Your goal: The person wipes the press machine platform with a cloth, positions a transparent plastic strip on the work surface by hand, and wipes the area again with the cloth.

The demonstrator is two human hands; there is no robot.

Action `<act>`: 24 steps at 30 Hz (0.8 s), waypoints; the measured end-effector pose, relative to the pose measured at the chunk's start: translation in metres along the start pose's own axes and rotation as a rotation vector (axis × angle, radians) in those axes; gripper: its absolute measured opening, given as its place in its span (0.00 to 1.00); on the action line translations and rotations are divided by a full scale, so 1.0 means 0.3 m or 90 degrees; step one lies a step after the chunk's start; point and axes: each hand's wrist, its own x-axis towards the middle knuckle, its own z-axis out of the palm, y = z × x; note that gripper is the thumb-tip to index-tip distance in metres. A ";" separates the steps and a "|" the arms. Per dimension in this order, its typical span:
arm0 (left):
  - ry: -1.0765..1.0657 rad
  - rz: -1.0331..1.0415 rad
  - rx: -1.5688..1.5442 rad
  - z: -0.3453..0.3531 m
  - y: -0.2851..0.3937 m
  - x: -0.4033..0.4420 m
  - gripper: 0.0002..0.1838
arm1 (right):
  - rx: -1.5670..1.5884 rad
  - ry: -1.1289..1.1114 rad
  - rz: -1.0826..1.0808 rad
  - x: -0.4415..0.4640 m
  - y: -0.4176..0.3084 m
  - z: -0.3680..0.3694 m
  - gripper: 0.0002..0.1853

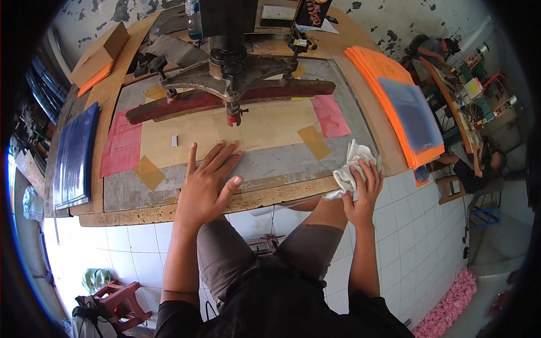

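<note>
My left hand lies with spread fingers, its fingertips on the lower edge of a tan sheet that is fixed to a grey metal plate. Under my right hand is a crumpled white cloth, gripped at the right front edge of the table. Pink sheets and yellowish tape pieces sit around the tan sheet. A small white piece rests on it, left of centre. Above hangs a machine head with a red bar.
Orange sheets with a clear blue-tinted sheet on top are stacked at right. Dark blue plastic sheets lie at left. A cardboard box and a water bottle stand behind. Other people sit at the far right.
</note>
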 end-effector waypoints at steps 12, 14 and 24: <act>-0.008 -0.001 -0.008 -0.003 -0.008 -0.003 0.34 | 0.158 0.049 -0.185 -0.014 -0.615 0.246 0.29; -0.008 -0.007 -0.004 -0.004 -0.005 -0.003 0.34 | 0.133 0.072 -0.197 -0.005 -0.581 0.262 0.30; 0.002 -0.016 0.001 0.003 0.003 0.001 0.32 | -0.022 0.034 -0.060 -0.034 0.067 0.053 0.36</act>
